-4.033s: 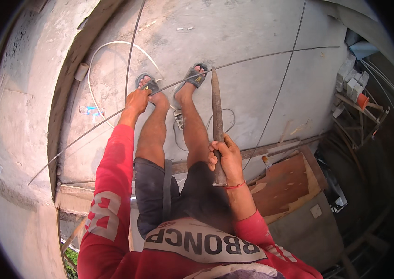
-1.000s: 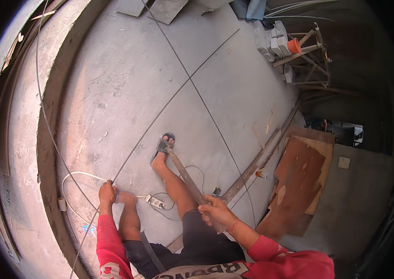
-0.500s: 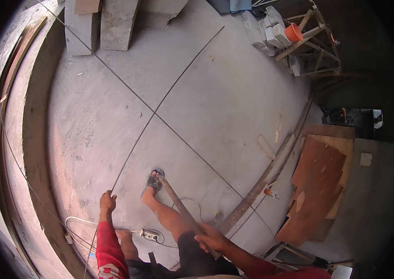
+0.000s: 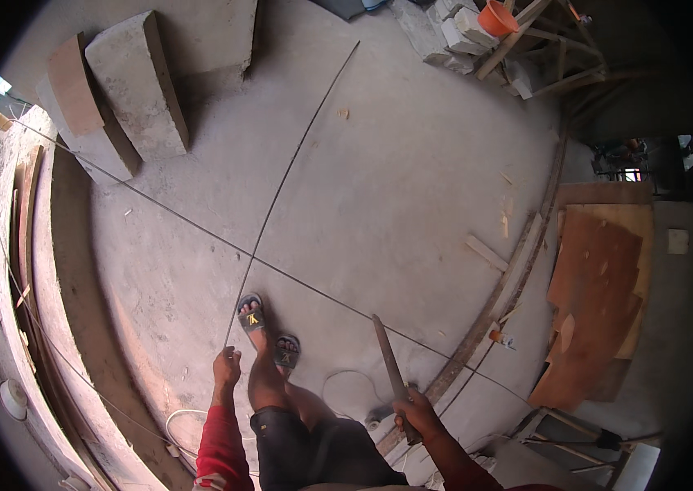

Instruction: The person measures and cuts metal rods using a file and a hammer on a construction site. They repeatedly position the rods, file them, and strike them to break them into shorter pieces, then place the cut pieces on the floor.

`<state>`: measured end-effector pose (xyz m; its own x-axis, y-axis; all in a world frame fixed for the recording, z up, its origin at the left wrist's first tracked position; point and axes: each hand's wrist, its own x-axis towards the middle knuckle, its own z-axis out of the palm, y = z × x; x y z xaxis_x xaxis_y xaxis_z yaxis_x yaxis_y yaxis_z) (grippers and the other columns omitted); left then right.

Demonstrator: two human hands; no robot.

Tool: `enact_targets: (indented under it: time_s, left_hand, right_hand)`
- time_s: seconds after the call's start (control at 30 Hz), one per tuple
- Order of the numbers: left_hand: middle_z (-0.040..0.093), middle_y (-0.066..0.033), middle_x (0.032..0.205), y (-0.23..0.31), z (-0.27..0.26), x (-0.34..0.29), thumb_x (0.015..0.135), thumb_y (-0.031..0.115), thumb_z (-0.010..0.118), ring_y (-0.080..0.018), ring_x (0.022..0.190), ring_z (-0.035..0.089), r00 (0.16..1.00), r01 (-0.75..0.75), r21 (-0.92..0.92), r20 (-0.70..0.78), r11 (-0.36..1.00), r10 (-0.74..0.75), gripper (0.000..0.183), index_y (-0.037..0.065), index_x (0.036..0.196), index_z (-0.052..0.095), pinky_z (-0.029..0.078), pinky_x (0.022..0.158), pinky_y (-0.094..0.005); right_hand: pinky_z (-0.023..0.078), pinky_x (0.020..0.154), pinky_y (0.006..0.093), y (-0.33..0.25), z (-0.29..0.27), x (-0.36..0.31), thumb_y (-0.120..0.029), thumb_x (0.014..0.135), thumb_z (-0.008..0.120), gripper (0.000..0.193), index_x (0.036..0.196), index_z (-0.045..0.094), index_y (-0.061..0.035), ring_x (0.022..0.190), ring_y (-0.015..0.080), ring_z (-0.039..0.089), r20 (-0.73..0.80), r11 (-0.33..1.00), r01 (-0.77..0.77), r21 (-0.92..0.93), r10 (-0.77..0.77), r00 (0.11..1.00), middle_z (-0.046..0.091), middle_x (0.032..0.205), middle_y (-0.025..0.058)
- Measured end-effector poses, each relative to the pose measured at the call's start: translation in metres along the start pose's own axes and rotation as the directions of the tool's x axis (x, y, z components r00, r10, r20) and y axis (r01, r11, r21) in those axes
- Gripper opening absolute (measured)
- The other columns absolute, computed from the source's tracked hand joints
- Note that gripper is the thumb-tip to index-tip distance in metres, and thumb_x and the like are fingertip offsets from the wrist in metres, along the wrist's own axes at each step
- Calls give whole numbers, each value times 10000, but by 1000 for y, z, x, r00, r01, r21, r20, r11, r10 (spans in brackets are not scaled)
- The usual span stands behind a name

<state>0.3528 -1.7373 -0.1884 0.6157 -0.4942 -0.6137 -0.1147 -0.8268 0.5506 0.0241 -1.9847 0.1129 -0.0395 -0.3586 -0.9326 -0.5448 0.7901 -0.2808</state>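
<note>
My left hand point(image 4: 227, 366) is closed around the near end of a long thin dark metal rod point(image 4: 287, 168), which runs forward over the floor. A second long rod point(image 4: 174, 214) crosses it at a slant in front of my feet; I cannot tell whether they touch. In my right hand point(image 4: 417, 416) is a brownish stick point(image 4: 390, 360), gripped near its lower end and tilted forward, its tip over the line of the second rod. My two sandalled feet point(image 4: 252, 317) are between the hands.
Concrete slabs point(image 4: 137, 90) lean at the far left, beside a low curved wall point(image 4: 76, 270). At the far right are blocks point(image 4: 444, 37), an orange bucket point(image 4: 497, 18) and a wooden frame. Brown boards point(image 4: 596, 295) and a long timber point(image 4: 485, 315) lie right.
I have stepped forward, and both feet now show close together. The left hand has moved rightward with its rod. The right hand and stick have shifted right, the stick's tip away from my foot.
</note>
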Motion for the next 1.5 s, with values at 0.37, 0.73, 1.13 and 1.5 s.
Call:
enact_targets:
  time_s: [0.37,0.73,1.13,1.5]
  left_hand:
    - [702,-214,846,81,-44,95,960,248,537,-362,790,698,1000,-2,-30,-1,1000,2,287,17,1021,694,537,712,-449]
    - [705,-221,944,289,-28,325,977,222,520,-387,921,689,951,-289,112,149,951,272,262,57,1038,714,539,798,-469]
    - [696,-244,1036,419,115,591,992,230,551,-383,970,678,966,-244,376,8,894,260,362,-13,1253,608,547,847,-454]
    - [713,-70,712,502,120,616,920,287,669,-221,675,705,978,154,207,104,966,-178,231,76,840,719,532,669,-391]
  right_hand:
    - [453,396,322,-84,-52,69,-84,847,704,265,1085,625,4,453,158,558,-169,977,-112,-183,81,982,603,698,67]
    - [488,442,328,-240,-94,107,-80,819,724,451,1234,574,14,500,158,595,-202,944,-125,-306,64,977,635,712,82]
    - [477,430,326,-463,-163,354,-71,856,666,360,1186,560,26,507,149,587,-132,840,-159,-518,105,986,599,749,77]
    - [471,423,304,-575,-171,368,-63,887,631,404,1247,475,36,503,135,560,71,961,-208,-184,224,972,550,743,50]
